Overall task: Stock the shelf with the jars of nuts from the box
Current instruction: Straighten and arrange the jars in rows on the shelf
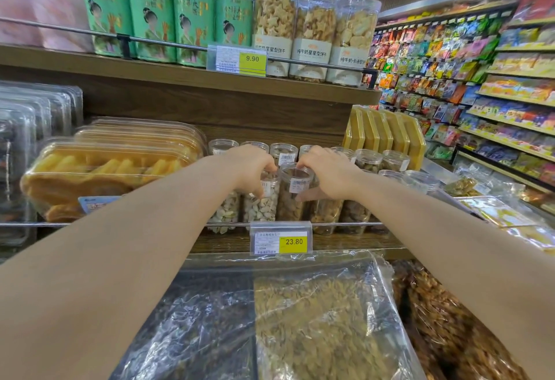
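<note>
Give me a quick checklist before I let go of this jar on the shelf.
1. Right hand grips brown-nut jar: ok.
2. Left hand holds neighbouring pistachio jar: ok.
3. Brown-nut jar upright, lid on: ok.
4. Its barcode label faces front: ok.
5. Its base seated behind the rail: cannot tell, the rail and price tag hide it.

Four green-labelled clear canisters [150, 19]; three clear tubs of pale biscuits [315, 28]; two yellow price tags [251, 59]; two hands [249, 166], gripping one clear jar of pale nuts [260, 207] and one clear jar of brown nuts [292, 190]
</note>
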Available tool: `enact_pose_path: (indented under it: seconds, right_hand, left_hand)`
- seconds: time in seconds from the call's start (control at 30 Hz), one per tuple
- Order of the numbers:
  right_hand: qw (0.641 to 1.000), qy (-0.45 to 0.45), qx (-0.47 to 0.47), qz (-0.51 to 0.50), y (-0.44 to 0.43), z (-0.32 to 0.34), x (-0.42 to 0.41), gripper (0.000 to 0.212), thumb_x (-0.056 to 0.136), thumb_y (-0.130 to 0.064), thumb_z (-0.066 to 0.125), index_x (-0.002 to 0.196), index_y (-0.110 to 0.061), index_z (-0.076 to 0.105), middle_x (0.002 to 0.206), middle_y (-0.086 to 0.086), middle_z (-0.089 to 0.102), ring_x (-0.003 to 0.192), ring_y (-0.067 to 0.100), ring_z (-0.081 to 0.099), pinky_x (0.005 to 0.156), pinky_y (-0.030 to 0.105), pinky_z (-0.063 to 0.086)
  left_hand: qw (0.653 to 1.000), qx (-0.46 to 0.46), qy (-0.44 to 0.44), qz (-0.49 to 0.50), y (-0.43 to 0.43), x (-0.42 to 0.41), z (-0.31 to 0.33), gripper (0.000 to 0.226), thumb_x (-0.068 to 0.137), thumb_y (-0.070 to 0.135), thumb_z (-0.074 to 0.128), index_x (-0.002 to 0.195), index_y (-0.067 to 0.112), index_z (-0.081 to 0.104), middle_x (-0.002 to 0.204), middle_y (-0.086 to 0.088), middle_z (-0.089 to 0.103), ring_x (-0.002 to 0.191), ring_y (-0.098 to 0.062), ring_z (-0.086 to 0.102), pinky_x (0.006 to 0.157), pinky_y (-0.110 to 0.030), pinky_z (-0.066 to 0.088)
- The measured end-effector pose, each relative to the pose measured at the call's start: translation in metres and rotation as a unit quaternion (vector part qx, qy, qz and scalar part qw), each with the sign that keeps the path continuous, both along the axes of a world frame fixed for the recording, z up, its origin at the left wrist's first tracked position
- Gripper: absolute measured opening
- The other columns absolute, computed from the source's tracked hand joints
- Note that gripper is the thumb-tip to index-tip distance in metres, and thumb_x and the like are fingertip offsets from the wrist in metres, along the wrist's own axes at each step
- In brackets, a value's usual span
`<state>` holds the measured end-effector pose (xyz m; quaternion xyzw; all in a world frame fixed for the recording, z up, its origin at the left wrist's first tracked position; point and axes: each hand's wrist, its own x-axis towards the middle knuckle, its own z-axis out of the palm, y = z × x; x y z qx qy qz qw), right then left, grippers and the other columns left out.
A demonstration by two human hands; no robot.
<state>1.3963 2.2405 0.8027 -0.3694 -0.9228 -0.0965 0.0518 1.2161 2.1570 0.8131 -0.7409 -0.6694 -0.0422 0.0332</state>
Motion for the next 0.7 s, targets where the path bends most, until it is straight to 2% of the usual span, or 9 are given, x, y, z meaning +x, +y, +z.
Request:
enact_pose_path:
  seconds: [0.13,0.23,0.33,0.4,0.57,0.7]
  right_hand:
    - [1.000,-0.006,-0.025,0.016,0.004,0.001,0.007,0.089,0.069,-0.063,0.070,0.142,-0.028,0.033,0.146,-0.001,0.037,0.135,0.023,0.033,0.109,0.049,0.029]
    - [0.999,0.015,-0.040,0.013,0.010,0.007,0.015,0.097,0.065,-0.069,0.068,0.145,-0.033,0.027,0.150,-0.004,0.033,0.138,0.021,0.029,0.111,0.051,0.027]
    - [0.985,0.137,-0.102,0.013,0.020,0.019,0.028,0.083,0.075,-0.057,0.067,0.144,-0.027,0.033,0.148,-0.002,0.036,0.136,0.017,0.033,0.112,0.039,0.029]
    - [0.973,0.204,-0.108,-0.005,0.033,0.026,0.034,0.066,0.086,-0.044,0.063,0.143,-0.021,0.037,0.146,-0.001,0.039,0.133,0.015,0.037,0.107,0.029,0.030]
    - [0.975,0.181,-0.091,-0.091,0.072,0.029,0.035,0.049,0.093,-0.036,0.055,0.138,-0.018,0.046,0.145,0.002,0.044,0.130,0.019,0.044,0.104,0.033,0.036]
    - [0.977,0.162,-0.076,-0.114,0.090,0.021,0.017,0.042,0.092,-0.041,0.054,0.126,-0.017,0.057,0.127,0.003,0.060,0.115,0.021,0.055,0.091,0.031,0.044]
  left_hand:
    - [1.000,-0.009,-0.003,-0.005,0.005,-0.002,0.001,0.067,0.076,0.029,0.077,0.137,0.025,0.049,0.135,0.002,0.052,0.122,-0.018,0.050,0.092,-0.030,0.043]
    - [0.999,-0.031,-0.014,-0.017,0.010,-0.002,0.009,0.079,0.070,0.046,0.078,0.137,0.022,0.044,0.134,0.003,0.051,0.119,-0.017,0.050,0.094,-0.031,0.045]
    - [0.999,-0.010,-0.036,-0.024,0.017,0.003,0.012,0.091,0.068,0.058,0.074,0.142,0.022,0.036,0.140,0.000,0.044,0.126,-0.019,0.044,0.100,-0.035,0.042]
    - [0.998,0.026,-0.036,-0.037,0.022,0.011,0.011,0.086,0.071,0.059,0.072,0.142,0.022,0.038,0.142,-0.001,0.043,0.129,-0.019,0.042,0.102,-0.036,0.041]
    - [0.996,0.029,-0.042,-0.074,0.036,0.032,0.011,0.067,0.080,0.056,0.065,0.136,0.023,0.050,0.137,0.002,0.050,0.125,-0.016,0.046,0.095,-0.030,0.039]
    - [0.996,0.022,-0.029,-0.082,0.043,0.036,0.003,0.050,0.082,0.049,0.066,0.121,0.018,0.063,0.120,0.002,0.060,0.108,-0.015,0.055,0.090,-0.033,0.047]
